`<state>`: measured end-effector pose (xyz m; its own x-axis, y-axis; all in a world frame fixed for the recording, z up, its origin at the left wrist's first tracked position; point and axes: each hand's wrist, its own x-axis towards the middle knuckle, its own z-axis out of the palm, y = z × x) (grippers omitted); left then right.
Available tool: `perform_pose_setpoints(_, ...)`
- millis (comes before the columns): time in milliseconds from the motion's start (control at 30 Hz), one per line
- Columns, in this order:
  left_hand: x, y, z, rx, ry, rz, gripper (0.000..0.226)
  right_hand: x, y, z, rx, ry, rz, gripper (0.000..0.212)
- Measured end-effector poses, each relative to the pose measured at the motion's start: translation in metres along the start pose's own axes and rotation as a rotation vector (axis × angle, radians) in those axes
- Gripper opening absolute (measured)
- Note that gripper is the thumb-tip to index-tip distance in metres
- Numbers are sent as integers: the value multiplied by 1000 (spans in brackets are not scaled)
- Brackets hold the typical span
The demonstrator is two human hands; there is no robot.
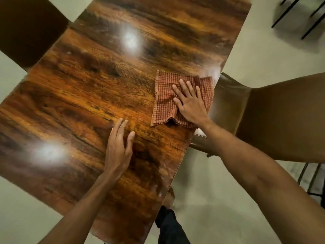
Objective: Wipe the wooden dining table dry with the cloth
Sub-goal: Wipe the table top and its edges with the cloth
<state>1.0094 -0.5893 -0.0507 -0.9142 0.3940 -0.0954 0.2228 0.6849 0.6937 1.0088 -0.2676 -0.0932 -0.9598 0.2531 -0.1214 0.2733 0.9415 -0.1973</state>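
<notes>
A glossy wooden dining table [84,95] fills most of the head view, with two bright light reflections on its top. A red-and-cream checked cloth [162,103] lies flat near the table's right edge. My right hand [190,103] presses palm-down on the cloth with fingers spread. My left hand [117,150] rests flat on the bare wood, to the left of the cloth and nearer to me, holding nothing.
A brown chair [281,120] stands against the table's right edge, just beside the cloth. Another dark chair [26,30] is at the far left corner. Black metal legs [299,16] show at top right. Pale floor surrounds the table.
</notes>
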Motion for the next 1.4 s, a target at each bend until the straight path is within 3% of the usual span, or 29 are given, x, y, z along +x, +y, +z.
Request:
perform_pose_setpoints(133, -19, 5, -4, -22, 5, -39, 57, -54, -36, 20, -38, 34, -64, 60)
perform_pose_setpoints(267, -36, 6, -11, -27, -18, -53, 57, -113, -49, 36, -62, -10, -298, 59)
perform_pose_setpoints(367, -47, -4, -21, -35, -15, -41, 57, -118, -51, 32, -40, 0, -184, 59)
perform_pose_setpoints(467, -63, -21, -37, -65, -4, -38, 60, -161, -104, 43, 0, 11, -50, 61)
perform_pose_setpoints(633, -92, -50, -64, -92, 9, 1, 60, -291, -202, 97, 37, -28, -190, 59)
perform_pose_setpoints(733, -109, -73, -85, -105, 5, 27, 55, -290, -204, 95, -30, -59, -215, 58)
perform_pose_setpoints(900, -143, -116, -129, -162, 38, -21, 57, -250, -248, 82, 23, 12, 245, 59)
perform_pose_setpoints(967, -156, -134, -150, -173, 35, -36, 59, -259, -309, 96, -5, -16, 218, 59)
perform_pose_setpoints(1033, -163, -153, -169, -168, 34, -33, 60, -275, -367, 112, 0, -36, 58, 57)
perform_pose_setpoints(1133, -164, -173, -188, -163, 29, -37, 60, -288, -383, 117, -1, -80, -1, 59)
perform_pose_setpoints(1300, -153, -206, -220, -182, 68, -51, 59, -319, -363, 109, -13, -28, 462, 66)
perform_pose_setpoints(1400, -138, -217, -234, -198, 82, -75, 59, -304, -396, 114, 17, -69, 563, 70)
